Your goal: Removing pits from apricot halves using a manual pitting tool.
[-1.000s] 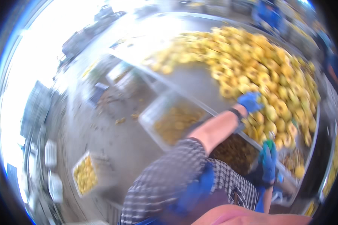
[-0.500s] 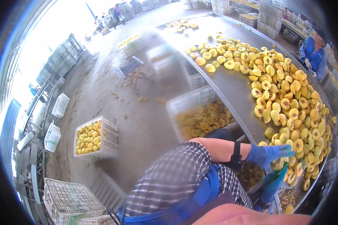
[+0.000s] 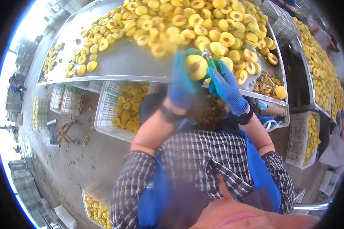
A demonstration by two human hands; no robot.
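My gloved left hand, somewhat blurred, is closed around a halved yellow peach. Its cut face, brown at the middle, is turned up. In my gloved right hand is a small pitting tool with a green handle and a metal tip, close against the peach's right side. Both hands are over the near edge of a metal table. Beyond them spreads a heap of yellow peach halves, several with brown centres.
Brown pits and scraps lie at the table's right corner. A white crate of peach halves stands under the near edge. Another filled crate is at right, below a second peach-covered table. A small stool sits on the floor at left.
My view has swung right to face the table. My left hand, earlier reaching into the heap, now holds a peach half close to the right hand and its tool.
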